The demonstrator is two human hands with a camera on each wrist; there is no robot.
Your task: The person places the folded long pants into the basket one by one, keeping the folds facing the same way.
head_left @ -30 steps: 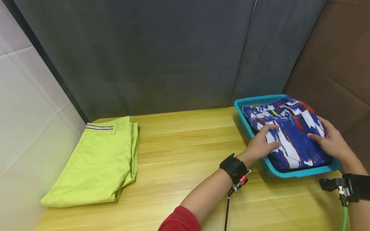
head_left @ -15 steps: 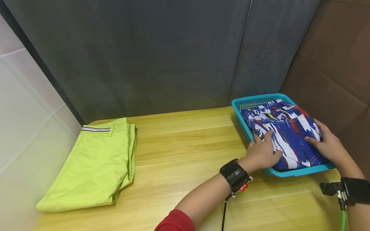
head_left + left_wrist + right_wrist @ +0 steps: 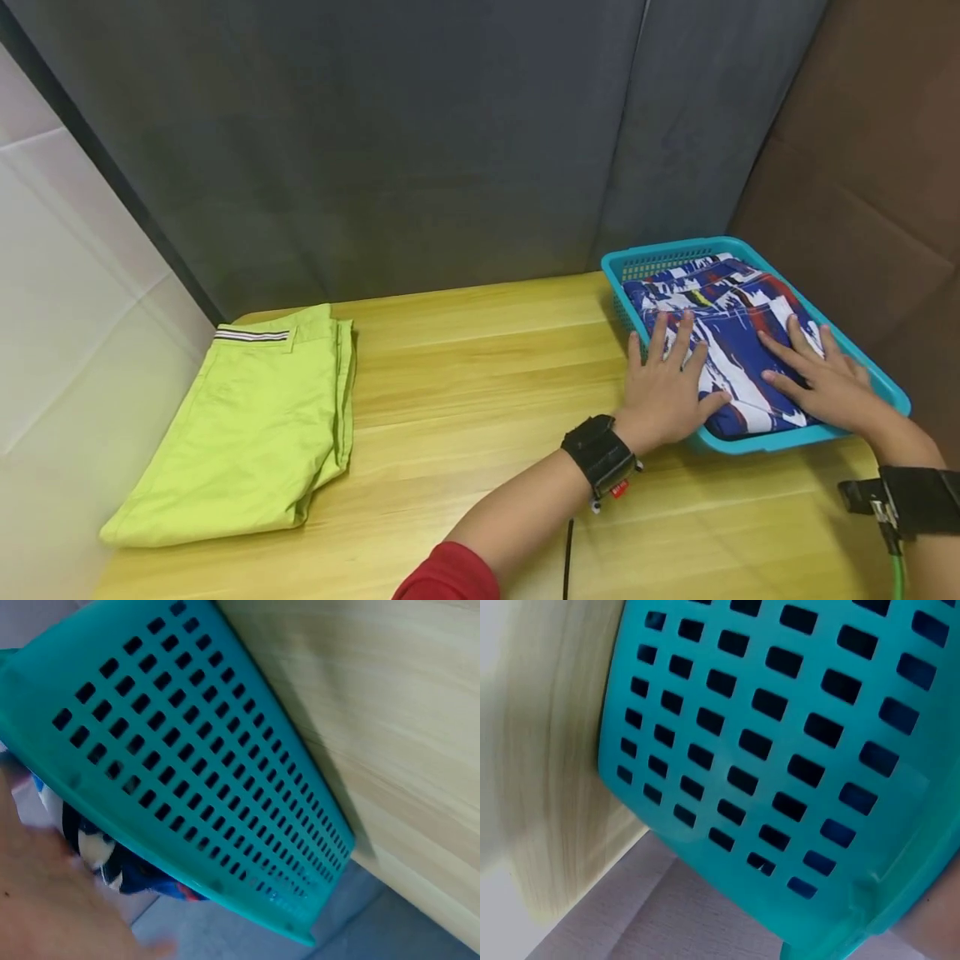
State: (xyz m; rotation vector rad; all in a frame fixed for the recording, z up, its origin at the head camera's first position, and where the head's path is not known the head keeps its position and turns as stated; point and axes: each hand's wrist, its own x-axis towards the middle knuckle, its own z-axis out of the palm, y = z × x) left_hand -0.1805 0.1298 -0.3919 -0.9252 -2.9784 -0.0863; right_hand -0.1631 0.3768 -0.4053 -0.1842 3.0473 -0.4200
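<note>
A folded garment (image 3: 738, 358) in blue, white and red print lies inside a teal plastic basket (image 3: 780, 442) at the right of the table. My left hand (image 3: 663, 392) is spread flat over the garment's left side, its wrist above the basket's near left rim. With fingers extended, my right hand (image 3: 825, 387) rests on the garment's right side. The left wrist view shows the basket's perforated wall (image 3: 172, 742) and part of the left hand (image 3: 52, 892), blurred. Mostly basket wall (image 3: 765, 750) fills the right wrist view, where only a sliver of hand shows.
Folded lime-green trousers (image 3: 240, 425) with a striped waistband trim lie at the table's left. The wooden table (image 3: 480, 400) meets a dark grey panel (image 3: 412, 150) behind. A brown panel (image 3: 862, 167) stands close to the basket's right; a white panel (image 3: 82, 333) borders the left.
Both hands have gone from gripping the garment's sides to lying spread on top of it. The garment sits lower in the basket, and the basket's right rim is now visible.
</note>
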